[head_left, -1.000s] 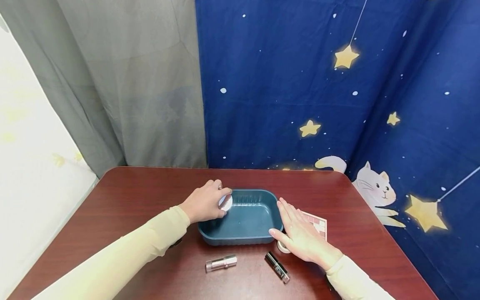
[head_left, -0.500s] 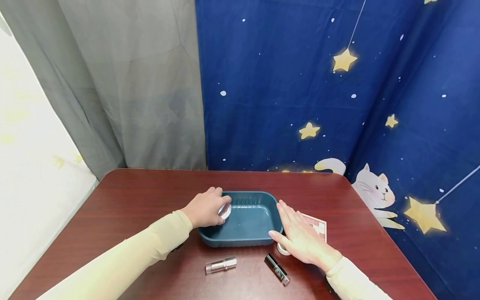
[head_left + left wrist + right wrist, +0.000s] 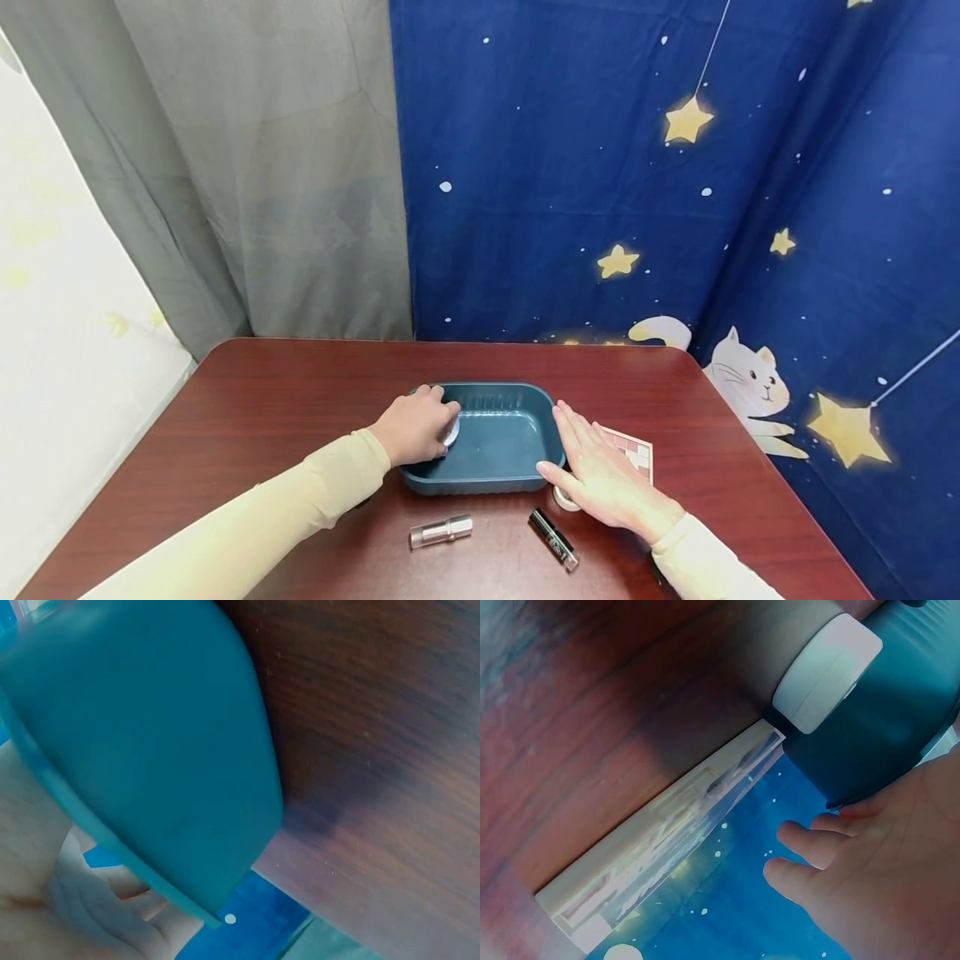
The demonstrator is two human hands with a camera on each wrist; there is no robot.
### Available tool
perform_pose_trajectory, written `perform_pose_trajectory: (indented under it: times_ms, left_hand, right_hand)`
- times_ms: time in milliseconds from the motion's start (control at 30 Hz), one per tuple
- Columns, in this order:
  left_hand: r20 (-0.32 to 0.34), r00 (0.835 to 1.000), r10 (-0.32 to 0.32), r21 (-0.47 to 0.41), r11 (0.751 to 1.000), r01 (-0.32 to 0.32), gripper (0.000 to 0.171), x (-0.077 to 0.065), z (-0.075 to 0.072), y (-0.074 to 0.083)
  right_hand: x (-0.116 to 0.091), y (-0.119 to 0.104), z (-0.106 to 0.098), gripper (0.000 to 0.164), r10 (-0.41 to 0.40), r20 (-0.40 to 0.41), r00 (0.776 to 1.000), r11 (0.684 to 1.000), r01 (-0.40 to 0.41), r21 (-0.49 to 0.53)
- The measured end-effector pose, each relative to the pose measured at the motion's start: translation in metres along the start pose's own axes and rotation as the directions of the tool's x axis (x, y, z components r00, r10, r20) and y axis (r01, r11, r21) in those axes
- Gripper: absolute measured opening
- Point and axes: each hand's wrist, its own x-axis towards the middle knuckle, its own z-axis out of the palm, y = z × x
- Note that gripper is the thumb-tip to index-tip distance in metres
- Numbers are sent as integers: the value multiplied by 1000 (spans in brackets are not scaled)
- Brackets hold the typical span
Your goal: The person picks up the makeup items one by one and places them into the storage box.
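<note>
A dark teal plastic basin [image 3: 480, 486] sits on the table. Over its left side, my left hand [image 3: 415, 427] grips a small round pale thing [image 3: 452, 432], held low inside the wall and mostly hidden by the fingers. In the left wrist view the basin wall [image 3: 157, 750] blocks sight of that thing. My right hand [image 3: 596, 471] lies with straight fingers along the basin's right rim, thumb at the front corner. Beneath this hand are a pink and white checked palette [image 3: 639, 454] and a round white case [image 3: 827, 673], both partly covered in the head view.
In front of the basin, a silver lipstick tube [image 3: 441, 531] with a clear end lies on its side. To its right is a black cosmetic tube [image 3: 554, 540], lying at a slant. Behind the reddish-brown table [image 3: 315, 367] hang grey and blue starry curtains [image 3: 525, 208].
My left hand has moved down into the basin's left side with the round thing, which shows less now. The right hand keeps its place at the rim.
</note>
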Motion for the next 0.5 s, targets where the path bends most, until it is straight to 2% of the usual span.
perform_pose_trajectory:
  times_ms: [333, 500]
  left_hand:
    - [-6, 1000, -6, -15, 1000, 6, 37, -1, 9, 3]
    - [-1, 1000, 1, -46, 999, -1, 19, -3, 6, 7]
  right_hand:
    - [0, -1, -1, 90, -4, -3, 1000, 1000, 4, -9]
    - [0, 0, 0, 90, -5, -9, 1000, 1000, 5, -10]
